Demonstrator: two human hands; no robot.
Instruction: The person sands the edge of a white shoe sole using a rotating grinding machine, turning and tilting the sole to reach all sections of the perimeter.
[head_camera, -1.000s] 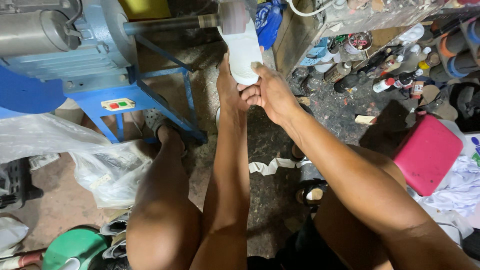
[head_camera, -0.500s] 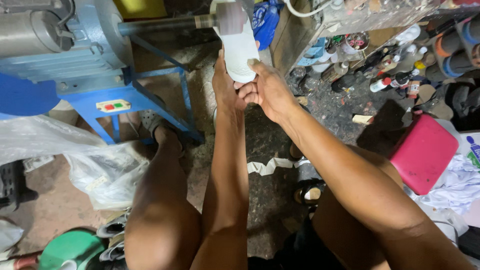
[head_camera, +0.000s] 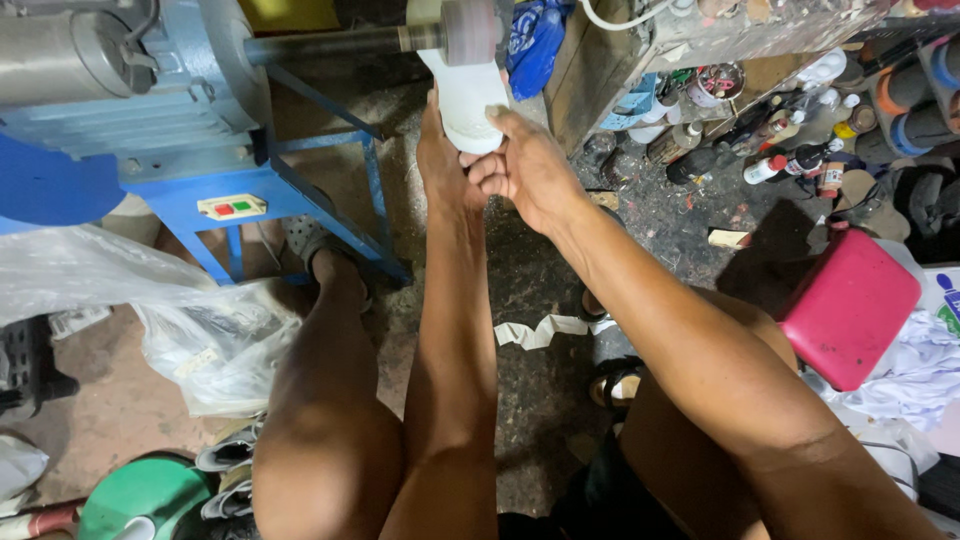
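Both hands have lifted the white sole piece a little higher against the grinding drum than a moment ago. Left hand presses flat along its left edge; right hand pinches its lower end, thumb on top, fingers curled beneath. Drum sits on a shaft from the blue motor stand. Pink stool stands well apart at right.

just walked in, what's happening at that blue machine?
A seated person holds a white sole up against the grinding wheel on the shaft of the blue machine. The left hand backs the sole from the left; the right hand grips its lower end, thumb on its face. A red stool and plastic bags sit on the floor nearby.
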